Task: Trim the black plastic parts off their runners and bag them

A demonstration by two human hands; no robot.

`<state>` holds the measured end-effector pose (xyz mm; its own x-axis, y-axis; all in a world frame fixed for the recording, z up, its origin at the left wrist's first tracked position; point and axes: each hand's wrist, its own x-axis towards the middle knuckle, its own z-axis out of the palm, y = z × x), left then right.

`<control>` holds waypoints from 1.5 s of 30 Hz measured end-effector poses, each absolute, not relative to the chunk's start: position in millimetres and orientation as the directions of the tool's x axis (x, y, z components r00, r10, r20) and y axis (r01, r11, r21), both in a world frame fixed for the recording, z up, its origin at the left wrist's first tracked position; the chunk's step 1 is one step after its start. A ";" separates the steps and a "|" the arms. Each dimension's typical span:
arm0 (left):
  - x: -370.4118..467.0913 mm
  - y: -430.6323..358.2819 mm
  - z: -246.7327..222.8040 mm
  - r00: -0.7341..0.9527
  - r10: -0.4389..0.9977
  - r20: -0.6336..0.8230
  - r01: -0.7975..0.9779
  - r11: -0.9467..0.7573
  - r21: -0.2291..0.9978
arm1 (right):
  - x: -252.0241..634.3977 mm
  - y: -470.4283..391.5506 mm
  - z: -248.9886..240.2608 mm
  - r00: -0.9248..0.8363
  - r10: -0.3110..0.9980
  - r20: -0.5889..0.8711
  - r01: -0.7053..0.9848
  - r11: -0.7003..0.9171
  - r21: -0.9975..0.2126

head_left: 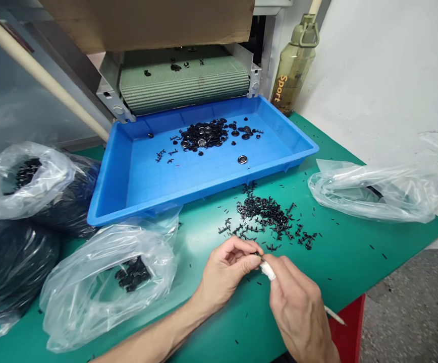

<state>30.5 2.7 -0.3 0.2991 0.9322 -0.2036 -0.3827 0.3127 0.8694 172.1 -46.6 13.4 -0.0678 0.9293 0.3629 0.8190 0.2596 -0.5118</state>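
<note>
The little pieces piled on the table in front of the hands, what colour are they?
Black; the little pieces show best in the head view.

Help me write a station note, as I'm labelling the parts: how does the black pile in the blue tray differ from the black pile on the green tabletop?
The tray pile includes many round, disc-like pieces; the table pile looks mostly branched. The tray pile lies inside the blue tray; the table pile lies on the green tabletop. The table pile is nearer the left hand than the tray pile. Both are loose heaps of small black pieces.
</note>
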 end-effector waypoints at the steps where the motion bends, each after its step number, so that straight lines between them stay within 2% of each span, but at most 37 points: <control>1: 30.2 2.4 0.0 0.302 0.931 -0.205 -0.367 0.312 0.876 | 173.2 -45.5 12.1 -0.052 0.949 0.310 0.788 0.229 -0.571; 4: 29.5 0.7 3.8 0.288 0.931 -0.226 -0.319 0.316 0.894 | 180.0 -38.7 9.4 -0.035 0.991 0.127 0.725 0.113 -0.679; 7: 27.4 0.0 11.1 0.218 0.950 -0.224 -0.272 0.280 0.920 | 187.7 -25.2 9.9 -0.038 0.996 0.079 0.742 0.081 -0.666; 12: 15.5 5.7 15.2 0.108 0.988 -0.106 -0.277 0.133 0.952 | 180.4 12.1 18.4 -0.084 0.979 0.184 0.843 0.168 -0.510; 15: 7.1 9.0 6.8 0.147 0.980 -0.137 -0.329 0.179 0.927 | 165.9 35.2 22.7 -0.164 0.979 0.119 0.908 0.197 -0.371; 18: 3.1 11.0 -1.6 0.168 0.967 -0.192 -0.399 0.245 0.884 | 157.2 49.3 22.3 -0.168 0.985 0.042 0.959 0.173 -0.225; 20: 3.2 13.1 -3.1 0.158 0.960 -0.229 -0.429 0.276 0.860 | 157.2 52.0 20.6 -0.162 0.986 0.047 0.964 0.168 -0.205; 27: 6.7 20.9 5.3 0.193 0.927 -0.322 -0.279 0.366 0.888 | 165.0 39.6 21.9 -0.191 0.964 0.186 0.893 0.250 -0.374; 29: 7.5 20.9 5.0 0.174 0.932 -0.317 -0.291 0.357 0.888 | 162.6 40.2 22.6 -0.206 0.963 0.174 0.908 0.254 -0.332; 32: 8.0 20.5 3.1 0.146 0.940 -0.307 -0.332 0.339 0.880 | 157.7 47.3 22.3 -0.230 0.970 0.077 0.944 0.242 -0.225; 34: 7.6 20.7 3.1 0.167 0.938 -0.302 -0.318 0.341 0.885 | 157.0 51.5 22.3 -0.228 0.973 0.040 0.950 0.231 -0.208; 36: 7.1 21.1 4.4 0.181 0.935 -0.306 -0.294 0.349 0.890 | 158.8 50.9 23.9 -0.225 0.972 0.067 0.938 0.235 -0.255; 40: 6.7 21.1 5.8 0.170 0.939 -0.298 -0.318 0.338 0.886 | 161.6 34.1 34.5 -0.236 0.960 0.152 0.849 0.280 -0.449; 45: 5.4 19.9 -0.1 0.196 0.938 -0.285 -0.424 0.343 0.838 | 156.0 10.2 52.6 -0.280 0.954 0.108 0.763 0.289 -0.579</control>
<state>5.4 19.9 -0.1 0.1961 0.9382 -0.2853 -0.4238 0.3435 0.8381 156.0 10.2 52.6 -0.2800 0.9539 0.1082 0.7626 0.2894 -0.5785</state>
